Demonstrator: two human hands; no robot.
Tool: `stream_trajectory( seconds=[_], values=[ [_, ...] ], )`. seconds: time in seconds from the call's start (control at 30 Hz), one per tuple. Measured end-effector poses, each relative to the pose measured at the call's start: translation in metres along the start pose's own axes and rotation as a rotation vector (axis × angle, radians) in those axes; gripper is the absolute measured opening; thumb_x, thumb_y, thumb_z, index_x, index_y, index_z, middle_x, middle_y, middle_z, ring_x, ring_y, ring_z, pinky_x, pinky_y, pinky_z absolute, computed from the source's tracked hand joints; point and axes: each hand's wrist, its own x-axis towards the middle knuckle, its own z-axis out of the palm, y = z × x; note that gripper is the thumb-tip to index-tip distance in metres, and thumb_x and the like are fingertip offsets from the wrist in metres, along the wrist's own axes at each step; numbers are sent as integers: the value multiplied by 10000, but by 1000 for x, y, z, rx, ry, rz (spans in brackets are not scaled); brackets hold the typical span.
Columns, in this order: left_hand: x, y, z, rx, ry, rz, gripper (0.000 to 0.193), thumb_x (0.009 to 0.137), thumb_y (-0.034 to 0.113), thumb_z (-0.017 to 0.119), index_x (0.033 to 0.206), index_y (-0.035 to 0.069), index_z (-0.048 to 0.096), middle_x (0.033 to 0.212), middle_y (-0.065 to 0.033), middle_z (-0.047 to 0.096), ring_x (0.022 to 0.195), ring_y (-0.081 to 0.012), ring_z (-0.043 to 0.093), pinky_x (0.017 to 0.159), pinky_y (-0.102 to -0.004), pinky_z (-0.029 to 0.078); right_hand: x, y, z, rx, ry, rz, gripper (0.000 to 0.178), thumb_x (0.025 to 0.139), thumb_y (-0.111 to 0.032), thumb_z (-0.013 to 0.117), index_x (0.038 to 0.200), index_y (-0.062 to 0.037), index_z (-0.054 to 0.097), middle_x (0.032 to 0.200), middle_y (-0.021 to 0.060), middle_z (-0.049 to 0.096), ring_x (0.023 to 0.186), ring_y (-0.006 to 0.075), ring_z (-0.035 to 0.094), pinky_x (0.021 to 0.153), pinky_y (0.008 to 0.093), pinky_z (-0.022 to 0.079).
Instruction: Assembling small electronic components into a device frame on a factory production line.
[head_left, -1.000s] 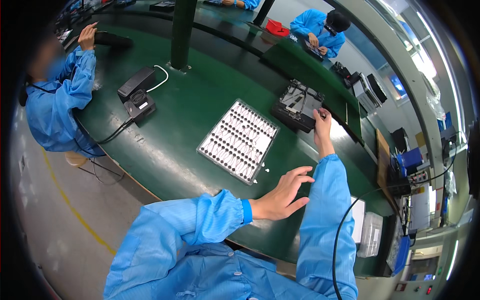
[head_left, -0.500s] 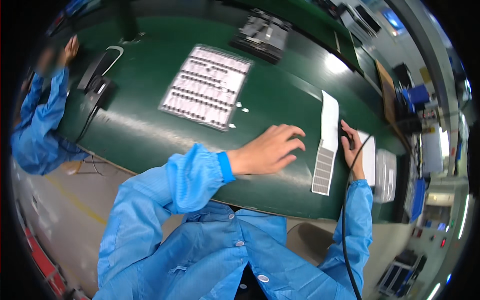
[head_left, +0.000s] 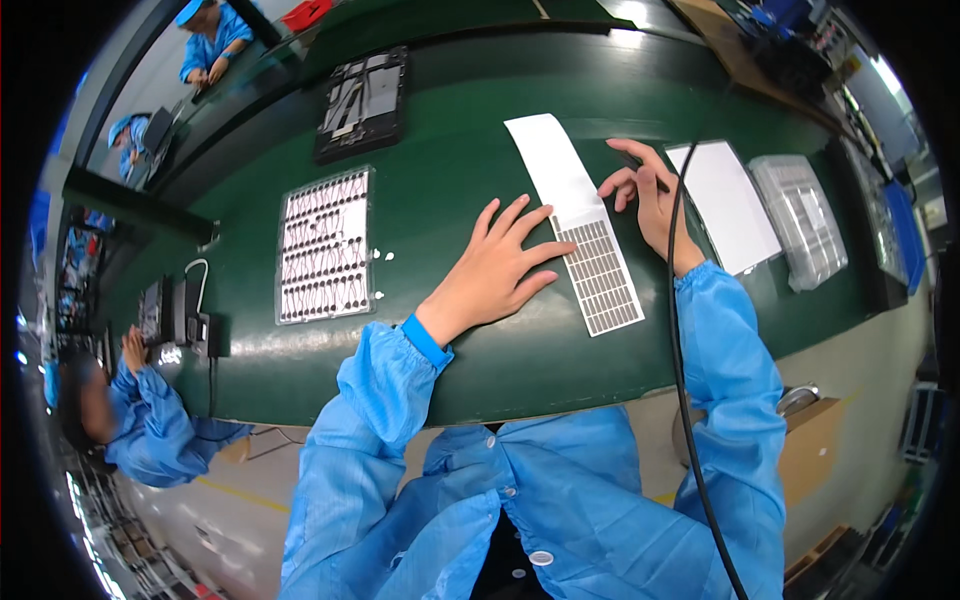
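Note:
A long white label sheet lies on the green table, its near part covered with a grid of small grey labels and its far part blank. My left hand is open, palm down, with spread fingers reaching the left edge of the grid. Just right of the sheet, my right hand is raised with bent fingers around a slim dark tool, mostly hidden by the fingers. Left of my left hand is a clear tray with rows of small black round parts on thin wires.
A black open-frame device sits at the back. White paper and a clear plastic box lie at the right. A black cable hangs across my right forearm. Another person works at the left end beside a device on a stand.
The view has swung, so the table appears turned. My left hand has moved to the label sheet, its fingers spread at the edge. My right hand has curled above the table beside the sheet.

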Motion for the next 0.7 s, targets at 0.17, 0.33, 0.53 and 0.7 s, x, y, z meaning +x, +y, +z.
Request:
stream_trajectory(
  seconds=[0.17, 0.33, 0.53, 0.7],
  values=[
    [0, 2, -8, -25, -25, -29, 365, 949, 242, 631, 1314, 256, 641, 1522, -156, 415, 1446, -420, 318, 1198, -576, 203, 1, 1, -5, 121, 15, 166, 656, 1068, -572, 302, 1198, -39, 660, 701, 47, 654, 586, 45, 510, 537, 210, 393],
    [-2, -1, -10, -59, -15, -48, 317, 943, 210, 645, 1259, 213, 665, 1517, -160, 416, 1453, -418, 314, 1202, -564, 200, 4, 8, 0, 160, 34, 213, 465, 1088, -384, 405, 1088, -29, 705, 797, 65, 700, 642, 65, 549, 591, 216, 446],
    [-3, -2, -10, -53, -5, -61, 263, 957, 195, 635, 1217, 180, 675, 1501, -171, 436, 1455, -399, 328, 1203, -552, 210, 2, 3, 7, 27, -101, 31, 409, 1079, -338, 443, 1238, -38, 671, 934, 81, 750, 697, 106, 577, 699, 261, 497],
    [-1, -2, -9, -79, 34, -39, 240, 961, 212, 635, 1197, 184, 667, 1470, -181, 458, 1421, -416, 367, 1184, -556, 245, 3, 6, 14, 228, -54, 152, 370, 1046, -335, 544, 1153, -20, 706, 816, 34, 706, 662, 57, 550, 599, 211, 444]
  ],
)
